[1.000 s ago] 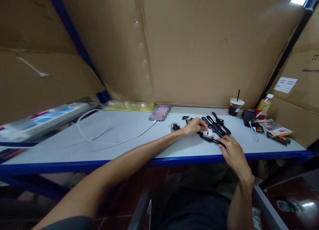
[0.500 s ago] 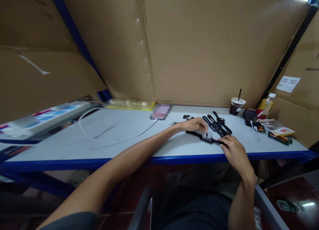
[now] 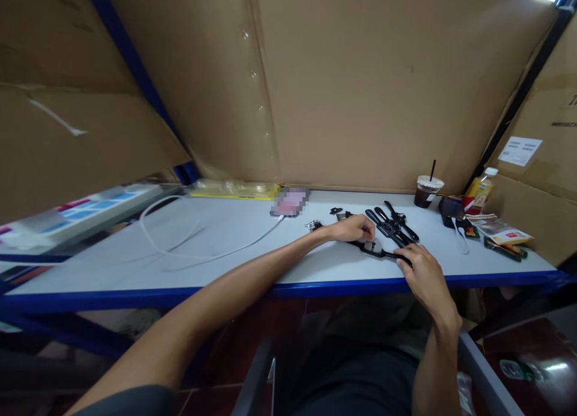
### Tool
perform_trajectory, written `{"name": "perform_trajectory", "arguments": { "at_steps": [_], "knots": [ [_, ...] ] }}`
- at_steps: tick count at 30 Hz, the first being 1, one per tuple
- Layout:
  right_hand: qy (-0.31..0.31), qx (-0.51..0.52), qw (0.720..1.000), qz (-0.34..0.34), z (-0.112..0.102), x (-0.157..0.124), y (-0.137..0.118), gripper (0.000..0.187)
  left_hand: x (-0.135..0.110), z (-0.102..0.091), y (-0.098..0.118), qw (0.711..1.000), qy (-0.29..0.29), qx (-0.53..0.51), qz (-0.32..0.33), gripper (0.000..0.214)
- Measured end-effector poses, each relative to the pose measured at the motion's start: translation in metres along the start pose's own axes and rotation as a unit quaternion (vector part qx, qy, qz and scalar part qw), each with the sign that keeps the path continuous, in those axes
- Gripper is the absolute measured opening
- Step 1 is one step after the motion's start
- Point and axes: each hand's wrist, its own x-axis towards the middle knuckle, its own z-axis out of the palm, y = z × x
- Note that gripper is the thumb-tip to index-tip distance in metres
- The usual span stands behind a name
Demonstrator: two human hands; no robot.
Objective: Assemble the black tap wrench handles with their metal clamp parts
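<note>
My right hand (image 3: 421, 266) is closed around one handle of a black spokeshave (image 3: 392, 256), which lies near the front edge of the table. My left hand (image 3: 354, 228) is over the tool's middle, fingers pinched at a small metal blade (image 3: 370, 246). A dark screw or knob stands by the blade. The spokeshave's other handle is partly hidden under my left hand. Just beyond my hands lie several more black spokeshaves (image 3: 388, 226). A small black part (image 3: 336, 211) and some small silver parts (image 3: 313, 225) rest left of them.
A phone (image 3: 290, 201) on a white cable (image 3: 238, 248) lies behind my left forearm. To the right stand an iced drink cup (image 3: 428, 192), a bottle (image 3: 481, 190), a black box (image 3: 452, 213) and packets (image 3: 505, 231). A power strip (image 3: 85, 214) is at the left; cardboard walls the back.
The blade under my left fingers now lies flatter against the spokeshave's middle. My left hand has shifted only slightly; my right hand keeps its hold on the handle.
</note>
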Motion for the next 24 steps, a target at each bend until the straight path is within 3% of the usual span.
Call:
{"name": "perform_trajectory", "arguments": {
  "at_steps": [24],
  "knots": [
    [0.011,0.008,1.000,0.015,0.0000,0.0001,-0.0023,0.027,0.0010,0.0064,-0.0027,0.999,0.025,0.031,0.007,0.014]
  ]
}}
